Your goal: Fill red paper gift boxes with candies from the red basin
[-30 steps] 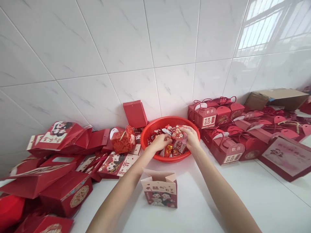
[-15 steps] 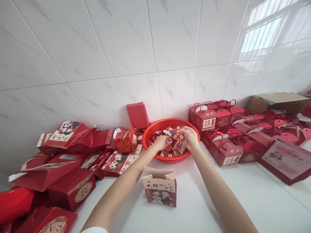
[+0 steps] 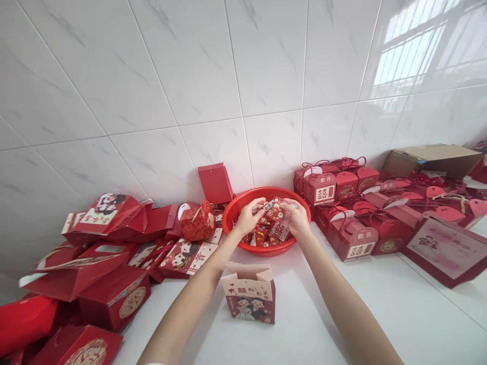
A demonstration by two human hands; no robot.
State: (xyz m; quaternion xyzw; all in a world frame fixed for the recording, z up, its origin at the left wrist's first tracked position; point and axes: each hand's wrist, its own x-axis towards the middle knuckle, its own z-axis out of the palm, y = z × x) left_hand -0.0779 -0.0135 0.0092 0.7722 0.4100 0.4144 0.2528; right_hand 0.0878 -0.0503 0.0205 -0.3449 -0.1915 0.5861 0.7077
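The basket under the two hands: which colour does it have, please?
The basket is bright red, best seen in the head view.

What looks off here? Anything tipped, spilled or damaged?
Red boxes at far left lie jumbled, some on their sides, unlike the upright handled boxes at right. The small patterned box also looks tipped. No spill visible around the red basket; the open bag stands upright. No clear damage.
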